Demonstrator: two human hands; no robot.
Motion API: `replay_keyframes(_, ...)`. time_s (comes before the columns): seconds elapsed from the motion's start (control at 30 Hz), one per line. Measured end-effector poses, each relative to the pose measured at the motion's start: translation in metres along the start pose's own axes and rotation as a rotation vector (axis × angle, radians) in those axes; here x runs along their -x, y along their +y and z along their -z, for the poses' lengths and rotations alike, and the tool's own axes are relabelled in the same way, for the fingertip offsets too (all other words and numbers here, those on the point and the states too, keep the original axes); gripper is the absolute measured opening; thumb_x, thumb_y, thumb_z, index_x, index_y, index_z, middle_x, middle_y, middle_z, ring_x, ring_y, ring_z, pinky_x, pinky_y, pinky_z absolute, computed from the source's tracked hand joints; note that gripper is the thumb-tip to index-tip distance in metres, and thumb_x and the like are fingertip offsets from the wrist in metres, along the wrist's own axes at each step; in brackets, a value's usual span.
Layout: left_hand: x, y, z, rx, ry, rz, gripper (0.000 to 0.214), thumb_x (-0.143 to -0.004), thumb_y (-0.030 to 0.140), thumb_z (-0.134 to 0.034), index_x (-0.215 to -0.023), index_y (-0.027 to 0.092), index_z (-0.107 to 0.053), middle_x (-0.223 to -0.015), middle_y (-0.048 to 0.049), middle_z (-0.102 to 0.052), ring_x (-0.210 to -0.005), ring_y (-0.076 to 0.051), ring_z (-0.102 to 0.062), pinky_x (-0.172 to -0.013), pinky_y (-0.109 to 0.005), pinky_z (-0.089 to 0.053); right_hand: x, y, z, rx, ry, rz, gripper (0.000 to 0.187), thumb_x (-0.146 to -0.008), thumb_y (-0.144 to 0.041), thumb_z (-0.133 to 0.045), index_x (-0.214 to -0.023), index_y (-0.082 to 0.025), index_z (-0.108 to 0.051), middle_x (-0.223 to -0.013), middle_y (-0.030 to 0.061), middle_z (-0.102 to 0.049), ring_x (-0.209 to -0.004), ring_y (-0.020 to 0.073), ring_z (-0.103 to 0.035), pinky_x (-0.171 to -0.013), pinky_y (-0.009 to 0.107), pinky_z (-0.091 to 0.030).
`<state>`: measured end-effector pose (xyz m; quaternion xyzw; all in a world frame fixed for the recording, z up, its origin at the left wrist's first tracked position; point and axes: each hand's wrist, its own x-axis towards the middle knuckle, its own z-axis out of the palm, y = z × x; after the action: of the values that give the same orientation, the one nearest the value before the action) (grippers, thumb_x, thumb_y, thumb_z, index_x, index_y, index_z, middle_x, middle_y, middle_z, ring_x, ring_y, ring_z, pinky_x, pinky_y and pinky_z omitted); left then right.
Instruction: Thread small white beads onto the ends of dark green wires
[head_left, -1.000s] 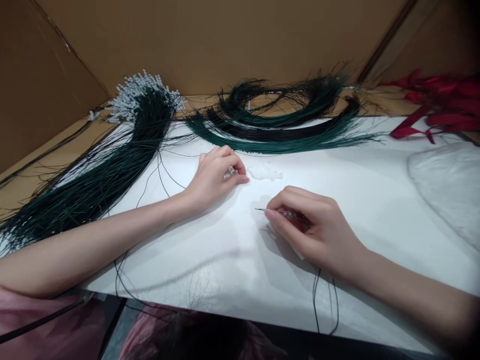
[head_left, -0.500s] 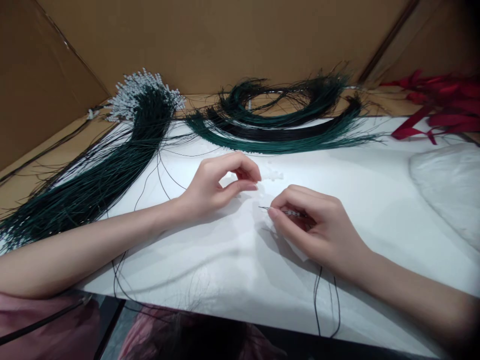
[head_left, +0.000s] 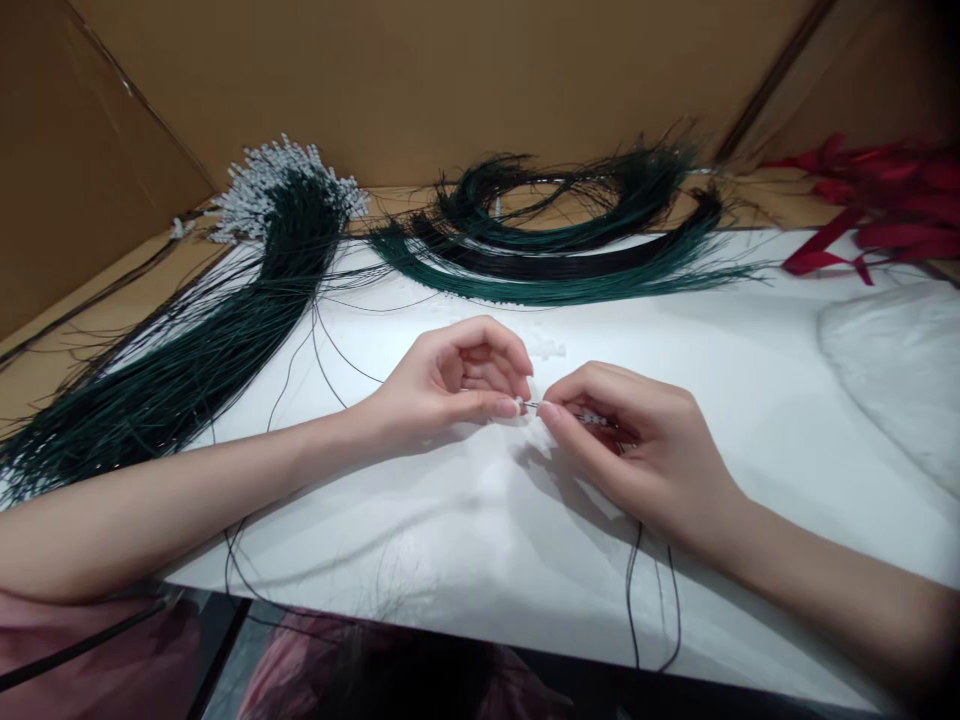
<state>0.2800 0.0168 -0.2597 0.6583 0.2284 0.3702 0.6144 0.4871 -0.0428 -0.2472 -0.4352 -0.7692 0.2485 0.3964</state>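
Note:
My left hand (head_left: pixel 457 380) is pinched, thumb against forefinger, on a tiny white bead at its fingertips. My right hand (head_left: pixel 630 450) is closed on the end of a thin dark cord (head_left: pixel 652 600), whose stiff tip pokes out leftward and meets the bead. The two hands touch at the fingertips above the white work surface (head_left: pixel 465 520). The cord trails from under my right hand towards the near edge. A small heap of white beads (head_left: pixel 546 348) lies just behind my hands.
A thick bundle of dark green cords with white beaded ends (head_left: pixel 277 190) fans out at the left. Coiled dark green cords (head_left: pixel 555 240) lie at the back. Red ribbons (head_left: pixel 870 210) sit at the far right, a white bag (head_left: pixel 900 360) below them. Cardboard walls stand behind.
My left hand left the bead heap, lifted and moved right to meet my right hand's cord tip. My right hand shifted slightly up and left.

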Motion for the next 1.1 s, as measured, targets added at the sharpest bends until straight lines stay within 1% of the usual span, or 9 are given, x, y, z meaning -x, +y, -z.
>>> replay_keyframes(0.2, 0.0001, -0.0013, 0.0003, 0.024, -0.019, 0.021, 0.025, -0.078, 0.013, -0.082, -0.096, 0.018, -0.065, -0.085, -0.0007, -0.073, -0.077, -0.009, -0.07, -0.075, -0.02, -0.058, -0.0008, -0.0007, -0.0001, 0.003, 0.001, 0.02, 0.016, -0.092, -0.013, -0.059, -0.076, -0.019, -0.061, -0.065, -0.0006, -0.058, -0.054, 0.0096, -0.046, -0.051, 0.025, -0.037)
replay_keyframes(0.37, -0.0004, -0.0001, 0.0014, -0.028, -0.017, -0.012, 0.02, -0.08, 0.017, -0.081, -0.095, 0.019, -0.07, -0.087, -0.0014, -0.071, -0.079, -0.01, -0.068, -0.076, -0.02, -0.057, 0.0001, -0.0005, 0.0, 0.003, 0.0, 0.011, 0.016, -0.092, -0.013, -0.059, -0.077, -0.019, -0.061, -0.066, -0.0002, -0.058, -0.056, 0.0099, -0.047, -0.052, 0.025, -0.038)
replay_keyframes(0.5, 0.0, 0.0036, 0.0002, -0.153, 0.009, -0.02, 0.008, -0.084, 0.024, -0.076, -0.086, 0.017, -0.074, -0.085, -0.0045, -0.07, -0.075, -0.011, -0.065, -0.068, -0.021, -0.055, 0.0015, -0.001, -0.0002, 0.001, -0.003, 0.008, 0.016, -0.092, -0.014, -0.059, -0.077, -0.019, -0.061, -0.065, -0.0003, -0.057, -0.055, 0.0103, -0.046, -0.051, 0.025, -0.037)
replay_keyframes(0.57, 0.0004, 0.0043, -0.0007, -0.187, 0.026, -0.019, 0.01, -0.085, 0.026, -0.075, -0.083, 0.016, -0.075, -0.081, -0.0047, -0.069, -0.072, -0.011, -0.063, -0.064, -0.021, -0.053, 0.0016, -0.001, -0.0004, 0.001, -0.003, 0.004, 0.016, -0.092, -0.014, -0.059, -0.077, -0.019, -0.061, -0.065, -0.0005, -0.056, -0.055, 0.0102, -0.046, -0.051, 0.025, -0.037)
replay_keyframes(0.67, 0.0008, 0.0032, -0.0012, -0.148, 0.032, 0.009, 0.012, -0.086, 0.028, -0.074, -0.085, 0.016, -0.073, -0.079, -0.004, -0.068, -0.071, -0.011, -0.063, -0.063, -0.021, -0.053, 0.0009, -0.0009, -0.0004, 0.005, -0.002, 0.001, 0.015, -0.092, -0.014, -0.059, -0.078, -0.019, -0.061, -0.066, -0.0004, -0.057, -0.055, 0.0099, -0.046, -0.051, 0.025, -0.037)
replay_keyframes(0.73, 0.001, 0.0019, -0.0009, -0.124, 0.021, 0.013, 0.012, -0.085, 0.027, -0.076, -0.086, 0.016, -0.072, -0.08, -0.0035, -0.068, -0.072, -0.011, -0.064, -0.065, -0.022, -0.054, 0.0001, -0.001, -0.0002, 0.007, 0.0, 0.005, 0.015, -0.092, -0.015, -0.059, -0.078, -0.019, -0.062, -0.067, 0.0, -0.058, -0.055, 0.0098, -0.046, -0.051, 0.025, -0.037)
replay_keyframes(0.9, 0.0004, 0.0008, 0.001, -0.156, 0.002, -0.03, 0.015, -0.08, 0.025, -0.081, -0.087, 0.017, -0.071, -0.084, -0.0034, -0.07, -0.076, -0.012, -0.065, -0.07, -0.022, -0.055, -0.0005, -0.0021, 0.0006, 0.004, 0.0, -0.001, 0.017, -0.093, -0.015, -0.058, -0.077, -0.019, -0.062, -0.068, 0.001, -0.06, -0.056, 0.0106, -0.048, -0.051, 0.026, -0.038)
replay_keyframes(1.1, -0.0001, 0.0024, 0.0011, -0.159, 0.007, -0.04, 0.015, -0.077, 0.023, -0.083, -0.084, 0.017, -0.071, -0.082, -0.0032, -0.071, -0.074, -0.012, -0.065, -0.068, -0.022, -0.054, 0.0003, -0.0021, 0.0004, -0.003, 0.004, -0.002, 0.017, -0.093, -0.015, -0.058, -0.077, -0.019, -0.063, -0.067, 0.0004, -0.059, -0.055, 0.0103, -0.048, -0.051, 0.026, -0.038)
